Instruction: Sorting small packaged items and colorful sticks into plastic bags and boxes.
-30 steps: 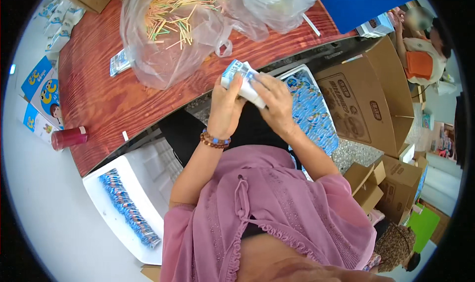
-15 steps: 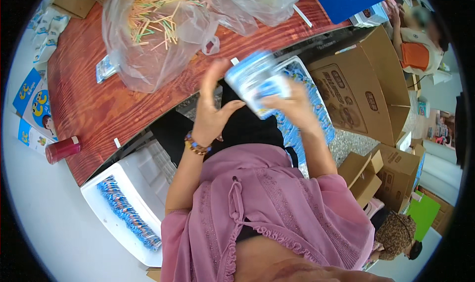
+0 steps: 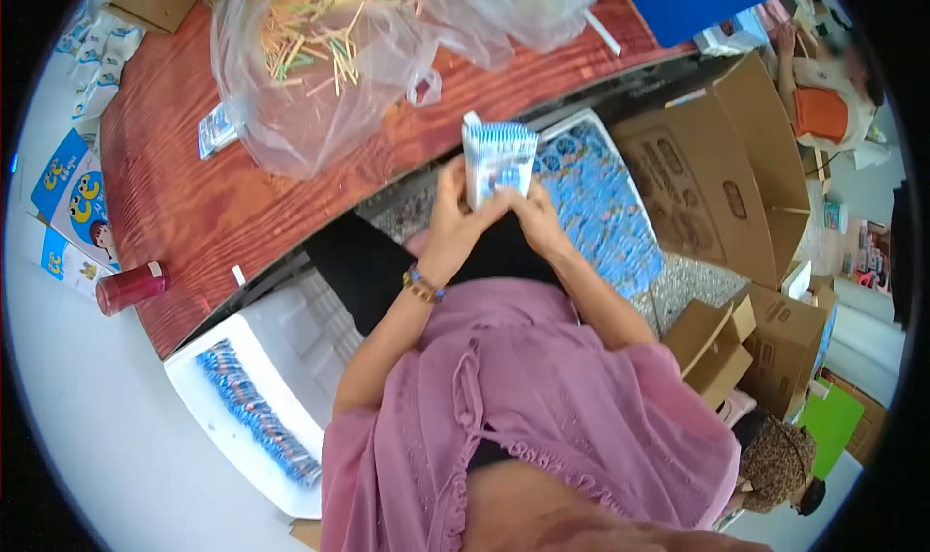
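In front of my body I hold up a bundle of flat blue-and-white packets (image 3: 499,160), its striped edges at the top. My left hand (image 3: 455,218), with a beaded bracelet at the wrist, is closed on the bundle's left side and lower end. My right hand (image 3: 535,221) grips the same bundle from the right, its thumb across the lower front. Just beyond it, to the right, is a white tray (image 3: 651,225) full of loose blue packets (image 3: 596,203). At the lower left, a white bin (image 3: 208,421) holds a tight row of similar packets (image 3: 257,412).
On the red wooden table (image 3: 160,174) lie a clear plastic bag (image 3: 320,131) of coloured sticks (image 3: 334,39), a small packet (image 3: 218,131) and a red jar (image 3: 133,288). A large open carton (image 3: 693,179) stands at right, smaller boxes (image 3: 712,349) below it. Another person (image 3: 823,97) is farther right.
My left hand, open and apart before, has closed on the bundle. My right hand has brought the bundle slightly left and turned it more upright.
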